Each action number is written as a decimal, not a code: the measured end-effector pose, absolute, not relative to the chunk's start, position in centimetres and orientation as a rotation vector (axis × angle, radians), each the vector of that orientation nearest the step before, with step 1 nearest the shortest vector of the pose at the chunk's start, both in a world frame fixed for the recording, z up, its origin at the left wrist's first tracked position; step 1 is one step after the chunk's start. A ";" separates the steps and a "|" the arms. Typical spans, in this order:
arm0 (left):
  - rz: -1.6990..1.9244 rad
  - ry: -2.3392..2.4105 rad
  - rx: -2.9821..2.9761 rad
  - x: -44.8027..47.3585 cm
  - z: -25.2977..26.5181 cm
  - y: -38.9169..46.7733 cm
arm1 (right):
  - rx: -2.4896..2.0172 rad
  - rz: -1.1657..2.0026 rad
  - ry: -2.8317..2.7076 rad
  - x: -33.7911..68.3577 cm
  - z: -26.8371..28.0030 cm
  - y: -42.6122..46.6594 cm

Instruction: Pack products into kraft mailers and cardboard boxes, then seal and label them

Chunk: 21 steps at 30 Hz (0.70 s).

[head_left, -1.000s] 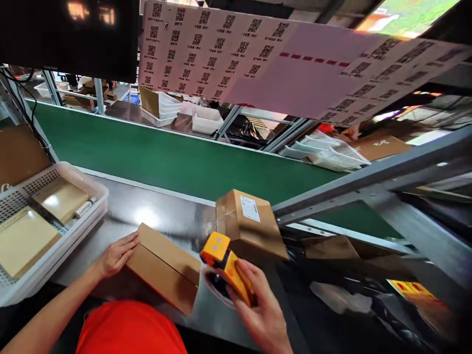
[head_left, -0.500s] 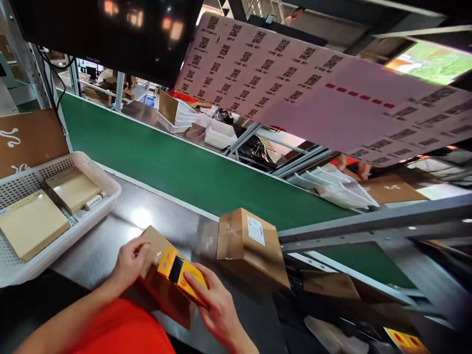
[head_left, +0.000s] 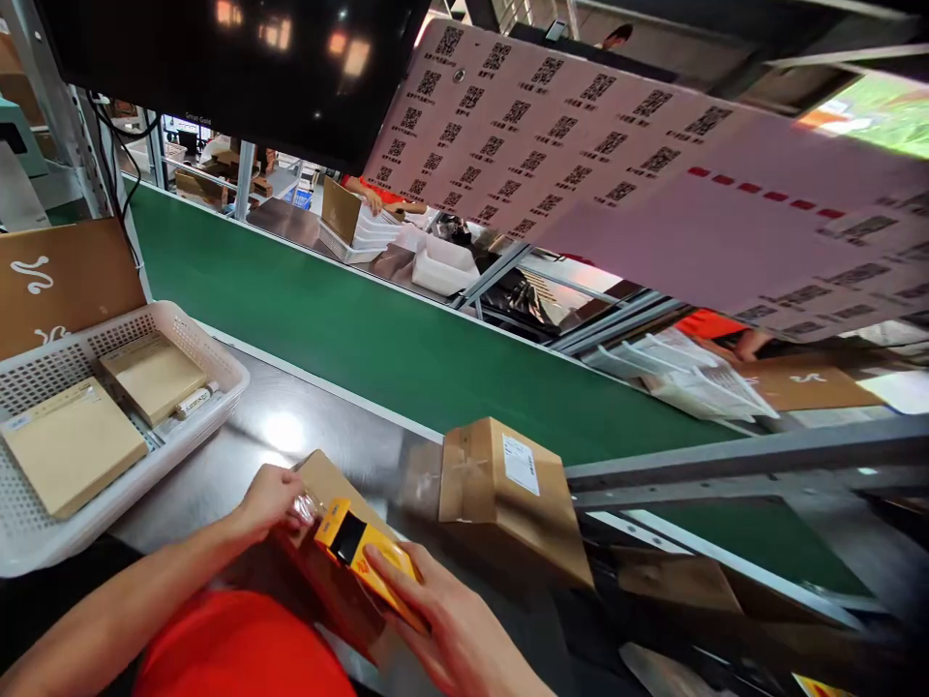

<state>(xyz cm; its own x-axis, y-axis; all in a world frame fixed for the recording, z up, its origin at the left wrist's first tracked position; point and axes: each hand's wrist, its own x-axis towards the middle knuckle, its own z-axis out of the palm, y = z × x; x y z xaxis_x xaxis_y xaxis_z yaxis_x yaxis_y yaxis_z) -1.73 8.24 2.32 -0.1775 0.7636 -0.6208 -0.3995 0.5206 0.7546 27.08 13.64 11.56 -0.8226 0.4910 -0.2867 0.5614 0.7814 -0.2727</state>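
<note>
My left hand (head_left: 272, 500) grips the near end of a brown cardboard box (head_left: 328, 484) that lies on the steel bench (head_left: 290, 431). My right hand (head_left: 450, 629) holds a yellow tape dispenser (head_left: 359, 555) pressed onto the top of that box, with clear tape showing at my left fingers. A second, taped cardboard box with a white label (head_left: 508, 494) sits just to the right, at the bench's edge by the green conveyor belt (head_left: 377, 348).
A white perforated basket (head_left: 218, 363) at the left holds flat tan boxes and a small tube. A board of QR codes (head_left: 581, 126) hangs overhead beside a dark monitor (head_left: 218, 68). Other people's hands and white trays lie beyond the belt.
My right hand has brought the yellow tape dispenser from the bench's right side onto the box top. The left hand stayed on the box, shifting slightly toward its near end.
</note>
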 end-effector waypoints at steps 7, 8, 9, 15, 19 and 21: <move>1.108 1.803 0.568 -11.0 2.0 11.0 | 0.955 -0.360 2.504 25.2 12.2 13.1; 1.105 1.819 0.595 -11.3 1.9 11.4 | 0.956 -0.358 2.507 24.8 12.2 13.2; 1.102 1.830 0.614 -11.5 1.8 11.7 | 0.950 -0.365 2.513 24.5 12.3 13.3; 1.107 1.839 0.650 -11.9 1.4 12.0 | 0.863 -0.458 2.639 24.2 12.8 13.6; 1.075 1.853 0.621 -12.3 0.3 11.8 | 0.833 -0.411 2.662 23.7 13.1 13.4; 1.049 1.846 0.598 -12.1 -0.5 11.7 | 0.821 -0.360 2.641 23.0 13.3 13.4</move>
